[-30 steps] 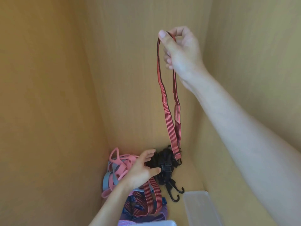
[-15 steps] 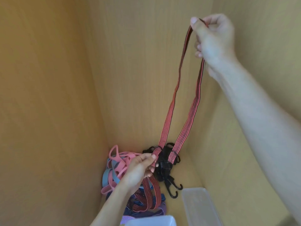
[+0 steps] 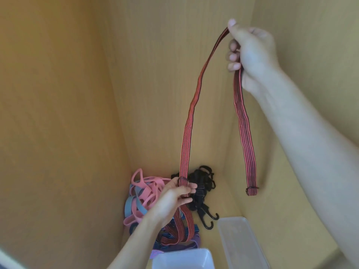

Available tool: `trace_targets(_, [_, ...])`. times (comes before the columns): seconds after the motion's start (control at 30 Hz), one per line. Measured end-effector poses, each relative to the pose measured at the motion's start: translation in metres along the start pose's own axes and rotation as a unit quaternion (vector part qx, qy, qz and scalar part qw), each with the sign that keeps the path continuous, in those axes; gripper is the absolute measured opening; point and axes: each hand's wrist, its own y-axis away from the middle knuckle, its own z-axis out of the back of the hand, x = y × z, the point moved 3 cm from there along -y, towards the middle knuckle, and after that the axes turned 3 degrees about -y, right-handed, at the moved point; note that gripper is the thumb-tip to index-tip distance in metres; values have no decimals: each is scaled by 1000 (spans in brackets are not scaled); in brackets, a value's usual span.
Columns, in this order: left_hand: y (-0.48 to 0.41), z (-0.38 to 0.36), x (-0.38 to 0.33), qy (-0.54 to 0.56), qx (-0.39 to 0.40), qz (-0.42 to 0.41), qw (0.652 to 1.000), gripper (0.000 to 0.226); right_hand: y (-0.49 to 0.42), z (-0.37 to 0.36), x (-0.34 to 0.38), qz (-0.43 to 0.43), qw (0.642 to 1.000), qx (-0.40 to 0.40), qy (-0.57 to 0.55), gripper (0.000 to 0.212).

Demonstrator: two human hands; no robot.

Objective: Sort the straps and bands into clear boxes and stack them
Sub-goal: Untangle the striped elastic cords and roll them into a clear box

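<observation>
A long red strap with black stripes (image 3: pixel 189 121) hangs in an arch inside a wooden compartment. My right hand (image 3: pixel 250 53) holds its middle, raised high at the upper right. My left hand (image 3: pixel 174 195) pinches one end of it low down, just above the pile. The strap's other end (image 3: pixel 251 189) dangles free at the right. Below lies a pile: pink and grey bands (image 3: pixel 141 197), black straps with hooks (image 3: pixel 204 189), more red striped straps (image 3: pixel 178 228) and blue ones. A clear box (image 3: pixel 182 259) sits at the bottom edge.
A clear lid or second box (image 3: pixel 239 243) lies at the lower right on the wooden floor. Wooden walls (image 3: pixel 58 113) close in on the left, back and right.
My right hand has moved right and lifted the strap. One strap end has come off the pile and hangs free. My left hand has taken hold of the other end.
</observation>
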Motion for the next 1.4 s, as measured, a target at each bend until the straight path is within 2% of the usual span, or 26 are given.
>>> trace_targets(0.2, [11, -34, -1, -71, 89, -29, 993, 64, 10, -18, 7, -7, 999, -15, -52, 30])
trace_targets(0.27, [15, -45, 2, -108, 117, -30, 987, 56, 9, -17, 7, -5, 998, -26, -49, 31])
trace_targets(0.37, [21, -51, 7, -146, 127, -34, 980, 18, 6, -9, 2, 3, 999, -33, -28, 29])
trace_targets(0.47, [26, -40, 14, -118, 127, -16, 985, 21, 0, 10, -8, -4, 998, -45, 32, 29])
trace_targets(0.53, [28, -24, 18, -98, 101, -10, 990, 29, -5, 27, -17, -29, 995, -60, 71, 26])
trace_targets(0.63, [30, 5, 21, -61, 15, 1, 998, 42, -13, 55, -31, -101, 982, -79, 136, 25])
trace_targets(0.77, [34, 42, 24, -40, -76, 11, 996, 41, -12, 79, -53, -206, 969, -53, 123, 30])
trace_targets(0.87, [37, 57, 24, -41, -120, 2, 992, 30, -4, 94, -73, -205, 967, -87, 122, 27])
trace_targets(0.93, [36, 67, 22, 0, -176, -1, 984, 21, 5, 105, -84, -193, 967, -115, 122, 26])
trace_targets(1.07, [27, 90, -7, 108, -275, -4, 955, 23, 42, 133, -115, -202, 967, -131, 88, 23])
trace_targets(1.13, [25, 94, -33, 154, -294, -30, 943, 20, 66, 147, -137, -230, 959, -129, 102, 25])
trace_targets(1.27, [23, 80, -84, 164, -314, -89, 931, 25, 110, 168, -186, -305, 938, -113, 124, 28])
trace_targets(1.4, [17, 48, -132, 118, -254, -115, 953, 24, 137, 180, -213, -366, 905, -25, 215, 27])
